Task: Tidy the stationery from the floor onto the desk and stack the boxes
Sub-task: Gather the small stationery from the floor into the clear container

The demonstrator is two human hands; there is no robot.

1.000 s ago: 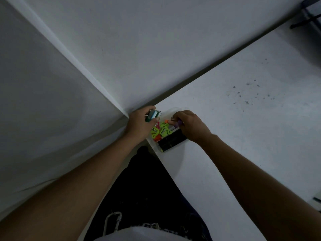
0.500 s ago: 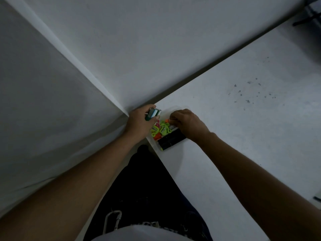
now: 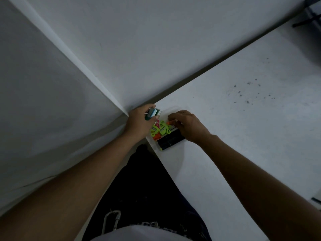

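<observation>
A clear plastic box (image 3: 173, 108) sits at the near left corner of the white desk (image 3: 243, 127). It holds several neon green, orange and pink clips (image 3: 160, 130) and dark markers (image 3: 171, 140). My left hand (image 3: 140, 122) is at the box's left end, shut on a small green and silver stapler-like item (image 3: 152, 113). My right hand (image 3: 188, 126) rests over the box's right side, fingertips pinching a small orange piece (image 3: 169, 122) above the clips.
White walls meet in a corner just behind the desk corner. Dark specks (image 3: 248, 94) dot the desk to the right. A dark object (image 3: 309, 16) stands at the far right top. A small dark item (image 3: 315, 200) lies at the right edge. My dark trousers and a carabiner (image 3: 111, 221) are below.
Both hands stay at the box. My right hand's fingers have shifted slightly left over the clips; the left hand keeps its hold.
</observation>
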